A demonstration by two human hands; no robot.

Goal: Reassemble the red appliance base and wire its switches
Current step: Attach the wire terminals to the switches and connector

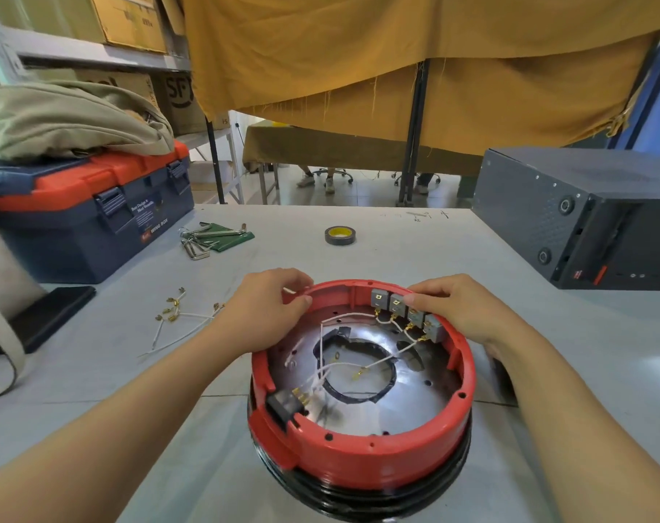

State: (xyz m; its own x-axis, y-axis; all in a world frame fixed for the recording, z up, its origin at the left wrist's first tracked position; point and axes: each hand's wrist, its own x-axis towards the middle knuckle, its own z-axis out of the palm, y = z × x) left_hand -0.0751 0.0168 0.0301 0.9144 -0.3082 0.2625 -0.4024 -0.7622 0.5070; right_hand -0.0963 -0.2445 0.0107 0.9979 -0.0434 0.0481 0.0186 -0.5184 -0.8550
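Observation:
The round red appliance base (362, 460) sits upside down on the table, open side up, showing a silver plate with a central hole. Several grey switches (396, 303) line its far inner wall, joined by white wires (343, 366) with brass terminals. A black socket (283, 405) sits in the near-left wall. My left hand (262, 313) grips the far-left rim, fingers curled over it and pinching a white wire end. My right hand (457, 307) lies over the far-right rim, its curled fingertips on the tops of the switches.
Loose white wires with brass terminals (181, 318) lie left of the base. A roll of tape (340, 235), hex keys on a green pouch (215, 235), a blue and orange toolbox (90, 213), a black phone (53, 315) and a black case (585, 217) stand around the table.

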